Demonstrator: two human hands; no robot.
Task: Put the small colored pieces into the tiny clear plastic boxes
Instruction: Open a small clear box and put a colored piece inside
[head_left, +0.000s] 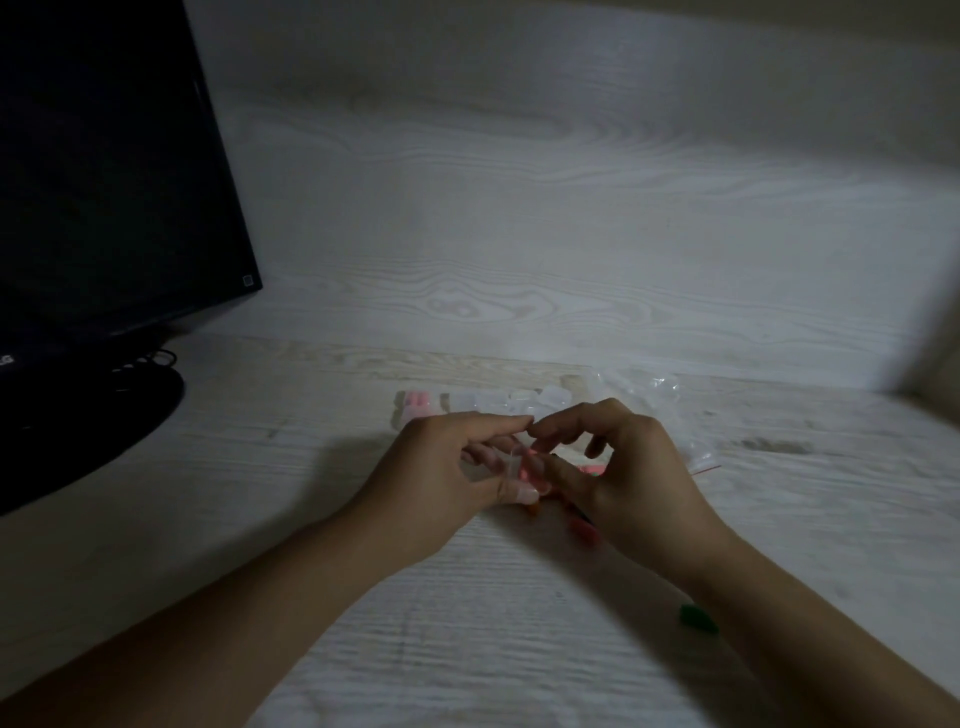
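Observation:
My left hand (441, 467) holds a tiny clear plastic box (511, 465) between thumb and fingers. My right hand (618, 467) meets it, fingertips pinched on a small pink piece (532, 460) at the box's mouth. A row of tiny clear boxes (498, 402) lies just behind my hands, and the leftmost box (418, 402) has pink pieces inside. Loose orange and pink pieces (582, 530) lie under my right hand. A green piece (698, 618) lies beside my right forearm.
A dark monitor (104, 182) with its round stand (78, 415) and cables occupies the left. A crumpled clear zip bag (670, 415) lies behind my right hand. The pale wood-grain desk (467, 597) meets a matching back panel.

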